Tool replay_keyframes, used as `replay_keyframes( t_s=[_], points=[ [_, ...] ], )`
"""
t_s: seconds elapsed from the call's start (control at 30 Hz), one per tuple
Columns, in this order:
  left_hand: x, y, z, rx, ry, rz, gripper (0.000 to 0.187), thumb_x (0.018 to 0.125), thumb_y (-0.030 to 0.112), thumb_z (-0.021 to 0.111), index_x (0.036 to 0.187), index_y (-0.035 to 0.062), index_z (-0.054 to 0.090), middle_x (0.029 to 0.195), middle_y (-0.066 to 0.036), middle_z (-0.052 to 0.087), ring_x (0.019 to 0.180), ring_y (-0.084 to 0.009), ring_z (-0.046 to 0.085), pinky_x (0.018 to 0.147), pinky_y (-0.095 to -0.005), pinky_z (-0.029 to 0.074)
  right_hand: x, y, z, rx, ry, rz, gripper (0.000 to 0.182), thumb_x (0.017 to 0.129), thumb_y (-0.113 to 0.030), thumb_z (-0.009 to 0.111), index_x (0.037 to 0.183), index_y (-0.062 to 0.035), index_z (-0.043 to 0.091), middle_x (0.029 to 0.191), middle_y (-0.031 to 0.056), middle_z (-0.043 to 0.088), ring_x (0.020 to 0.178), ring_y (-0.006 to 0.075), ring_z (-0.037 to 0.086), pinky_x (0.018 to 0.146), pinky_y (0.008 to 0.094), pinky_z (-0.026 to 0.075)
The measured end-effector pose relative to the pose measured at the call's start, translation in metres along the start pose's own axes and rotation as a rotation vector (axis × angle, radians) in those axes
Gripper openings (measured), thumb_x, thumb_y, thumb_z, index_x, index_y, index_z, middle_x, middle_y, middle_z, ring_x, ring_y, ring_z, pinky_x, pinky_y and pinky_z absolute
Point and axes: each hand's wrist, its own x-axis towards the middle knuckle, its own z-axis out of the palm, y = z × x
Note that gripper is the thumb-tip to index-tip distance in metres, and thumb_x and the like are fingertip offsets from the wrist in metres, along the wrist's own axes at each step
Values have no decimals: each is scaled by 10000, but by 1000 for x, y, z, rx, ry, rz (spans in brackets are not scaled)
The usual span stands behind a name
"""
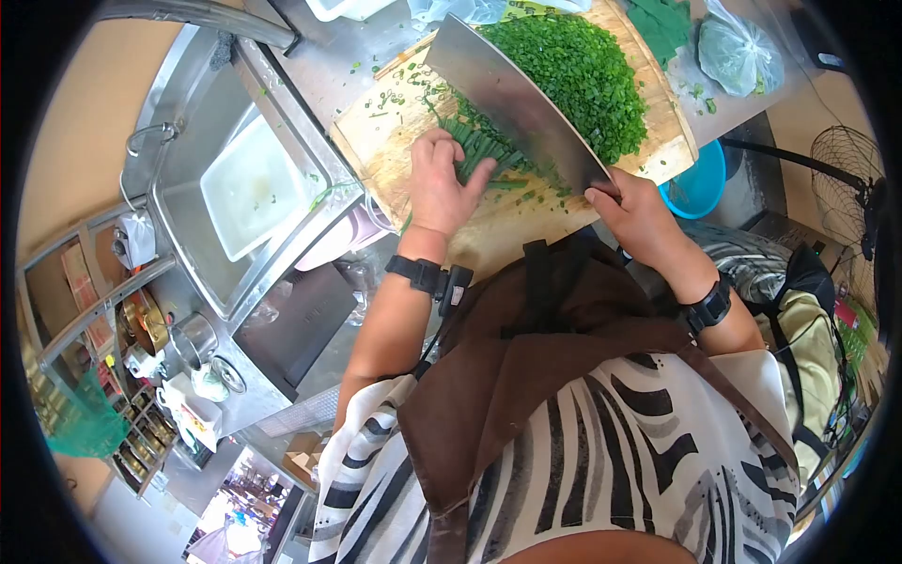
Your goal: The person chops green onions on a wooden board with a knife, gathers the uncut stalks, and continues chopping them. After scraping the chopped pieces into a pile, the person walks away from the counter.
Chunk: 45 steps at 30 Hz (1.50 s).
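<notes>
My right hand (631, 212) is wrapped round the handle of a wide cleaver (512, 99), its blade slanting across the wooden cutting board (385, 141). Beneath my left hand (440, 180) lies a bundle of green onions (481, 148), pressed to the board by curled fingers with the thumb at its near side. The blade is close beside the bundle and hides part of it. Beyond the blade a large heap of chopped green onions (573, 80) covers the far right of the board. Small cut rings are scattered at the board's far left.
To the left is a steel sink (178, 188) holding a white plastic tub (258, 188). A knotted plastic bag (739, 56) and a green cloth (660, 28) lie past the board. At right stand a blue basin (697, 183) and a wire-caged fan (841, 164).
</notes>
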Motion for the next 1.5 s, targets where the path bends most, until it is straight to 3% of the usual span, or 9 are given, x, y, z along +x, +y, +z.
replay_keyframes(
  t_s=[0.13, 0.47, 0.87, 1.03, 1.2, 1.5],
  points=[
    [-4, 10, -7, 57, -124, 96, 464, 582, 205, 863, 828, 64, 495, 1032, -144, 480, 972, -335, 476, 788, -412, 446, -1, -1, -2, -62, -17, 13, 233, 912, -189, 572, 883, 41, 553, 764, 259, 612, 745, 426, 612, 641, 438, 476],
    [-8, 0, 10, 35, -66, 160, 305, 623, 110, 805, 700, 62, 514, 923, -102, 521, 914, -323, 506, 768, -417, 435, 2, -6, 4, -392, -100, -22, 185, 908, -177, 536, 888, 6, 525, 751, 248, 602, 743, 454, 585, 663, 521, 460],
    [-21, -4, 7, -62, -20, 33, 232, 657, 48, 760, 743, 63, 545, 913, -103, 523, 885, -319, 512, 742, -412, 441, 11, -4, 23, -447, -190, -109, 176, 900, -156, 527, 956, 10, 540, 729, 247, 611, 719, 440, 605, 648, 526, 474],
    [-18, -6, 7, -21, 27, 120, 186, 680, 16, 722, 767, 52, 562, 921, -108, 549, 887, -319, 533, 755, -412, 453, 15, -9, 16, -425, -151, -111, 171, 898, -165, 545, 930, 3, 543, 755, 238, 616, 734, 442, 596, 648, 520, 469],
    [-18, -8, 9, -71, 15, 70, 146, 702, -7, 685, 778, 46, 573, 920, -107, 555, 876, -314, 539, 760, -403, 462, 15, -19, 14, -414, -132, -82, 164, 900, -169, 554, 895, -7, 530, 754, 232, 610, 730, 442, 590, 639, 521, 461],
    [-17, -6, 14, -29, 82, 147, 123, 694, 0, 670, 786, 38, 596, 902, -104, 565, 869, -311, 546, 742, -402, 477, 11, -32, 23, -500, -87, -225, 121, 886, -119, 551, 848, -13, 506, 710, 204, 598, 666, 418, 596, 595, 496, 475]
  ],
)
